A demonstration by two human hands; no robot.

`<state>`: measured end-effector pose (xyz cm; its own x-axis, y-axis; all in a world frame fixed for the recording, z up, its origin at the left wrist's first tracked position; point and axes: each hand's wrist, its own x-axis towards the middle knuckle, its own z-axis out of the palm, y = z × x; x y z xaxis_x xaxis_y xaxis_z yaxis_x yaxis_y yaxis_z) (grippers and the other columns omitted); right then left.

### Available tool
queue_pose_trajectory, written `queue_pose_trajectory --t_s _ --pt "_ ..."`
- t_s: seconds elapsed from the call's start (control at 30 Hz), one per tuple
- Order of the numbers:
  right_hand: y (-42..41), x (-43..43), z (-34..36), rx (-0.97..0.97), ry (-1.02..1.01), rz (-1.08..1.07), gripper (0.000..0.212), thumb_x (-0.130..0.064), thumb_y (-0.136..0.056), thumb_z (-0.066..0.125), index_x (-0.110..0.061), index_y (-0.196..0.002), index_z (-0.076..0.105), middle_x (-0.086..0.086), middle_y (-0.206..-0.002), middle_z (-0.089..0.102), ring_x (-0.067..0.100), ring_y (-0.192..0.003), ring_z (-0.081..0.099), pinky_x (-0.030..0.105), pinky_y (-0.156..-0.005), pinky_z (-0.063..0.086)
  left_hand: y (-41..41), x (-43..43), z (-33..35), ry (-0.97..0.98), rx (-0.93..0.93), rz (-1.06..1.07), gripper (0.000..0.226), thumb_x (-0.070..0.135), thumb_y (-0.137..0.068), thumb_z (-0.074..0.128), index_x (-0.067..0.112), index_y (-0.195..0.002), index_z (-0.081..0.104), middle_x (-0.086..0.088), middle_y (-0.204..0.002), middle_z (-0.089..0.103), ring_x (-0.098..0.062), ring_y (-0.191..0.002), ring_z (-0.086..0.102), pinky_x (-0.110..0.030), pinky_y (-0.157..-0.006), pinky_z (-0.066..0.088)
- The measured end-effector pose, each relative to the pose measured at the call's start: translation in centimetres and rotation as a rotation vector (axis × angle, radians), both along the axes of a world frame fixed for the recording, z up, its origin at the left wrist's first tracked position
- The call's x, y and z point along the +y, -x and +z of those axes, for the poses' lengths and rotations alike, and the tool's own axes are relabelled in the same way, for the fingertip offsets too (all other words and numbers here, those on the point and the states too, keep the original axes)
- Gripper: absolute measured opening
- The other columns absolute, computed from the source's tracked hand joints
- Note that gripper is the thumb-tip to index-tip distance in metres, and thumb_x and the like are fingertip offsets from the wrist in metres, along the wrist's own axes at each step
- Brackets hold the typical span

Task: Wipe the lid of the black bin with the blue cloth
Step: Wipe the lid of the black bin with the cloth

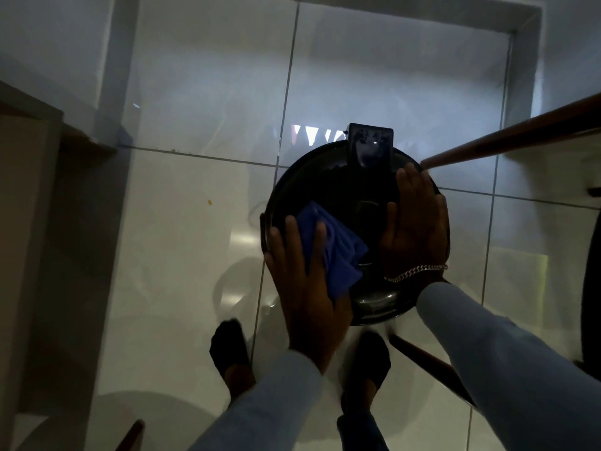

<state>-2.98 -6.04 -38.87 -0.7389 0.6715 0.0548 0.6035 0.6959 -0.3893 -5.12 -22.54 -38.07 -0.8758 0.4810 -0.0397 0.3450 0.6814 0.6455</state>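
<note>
The black bin's round glossy lid (328,187) faces up on the tiled floor, seen from straight above, with a black hinge block (370,146) at its far edge. The blue cloth (338,252) lies crumpled on the lid's left half. My left hand (302,284) presses flat on the cloth, fingers spread over its near-left part. My right hand (414,222) rests flat on the lid's right side, fingers apart, a silver chain at the wrist. Both hands hide the lid's near half.
Glossy white floor tiles (182,242) surround the bin. My two feet in dark shoes (229,349) stand just below it. A brown wooden rail (507,138) runs in from the right, and another wooden piece (429,362) lies near my right foot. A cabinet side (26,206) stands at left.
</note>
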Motion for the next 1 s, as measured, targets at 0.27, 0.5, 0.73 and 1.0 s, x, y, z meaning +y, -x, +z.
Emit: queue_pose_trajectory --t_s 0.27,0.5,0.73,1.0 --pt "0.1 -0.1 -0.3 0.020 -0.011 -0.001 0.049 -0.025 -0.097 0.036 -0.016 -0.145 0.028 0.008 -0.154 0.031 0.023 -0.145 0.021 0.045 -0.117 0.016 8.1 2.2 -0.2 -0.024 -0.056 0.077 0.072 0.043 -0.081 0.048 0.011 -0.145 0.035 -0.017 -0.156 0.031 -0.038 -0.147 0.020 -0.058 -0.120 0.013" --pt "0.0 0.1 -0.5 -0.004 -0.010 -0.012 0.049 -0.028 -0.097 0.034 -0.019 -0.145 0.027 0.005 -0.155 0.030 0.019 -0.145 0.019 0.045 -0.116 0.017 1.6 -0.3 -0.9 -0.024 -0.013 0.066 0.064 0.049 -0.094 0.042 0.017 -0.148 0.029 -0.017 -0.159 0.020 -0.034 -0.149 0.012 -0.056 -0.121 0.009" --pt "0.0 0.0 -0.6 0.013 0.009 -0.021 0.050 -0.029 -0.097 0.033 -0.016 -0.145 0.027 0.008 -0.155 0.030 0.023 -0.145 0.021 0.047 -0.117 0.016 0.0 -0.5 -0.7 -0.086 -0.042 0.079 0.068 0.047 -0.090 0.048 0.020 -0.148 0.023 -0.017 -0.160 0.013 -0.035 -0.150 0.006 -0.057 -0.120 0.008" --pt "0.0 0.0 -0.4 -0.003 0.025 -0.027 0.050 -0.028 -0.098 0.034 -0.016 -0.146 0.025 0.008 -0.156 0.028 0.024 -0.145 0.019 0.046 -0.117 0.013 7.4 2.7 0.2 -0.073 -0.127 0.134 0.067 0.032 -0.087 0.048 0.012 -0.147 0.025 -0.019 -0.155 0.029 -0.038 -0.147 0.020 -0.059 -0.119 0.013"
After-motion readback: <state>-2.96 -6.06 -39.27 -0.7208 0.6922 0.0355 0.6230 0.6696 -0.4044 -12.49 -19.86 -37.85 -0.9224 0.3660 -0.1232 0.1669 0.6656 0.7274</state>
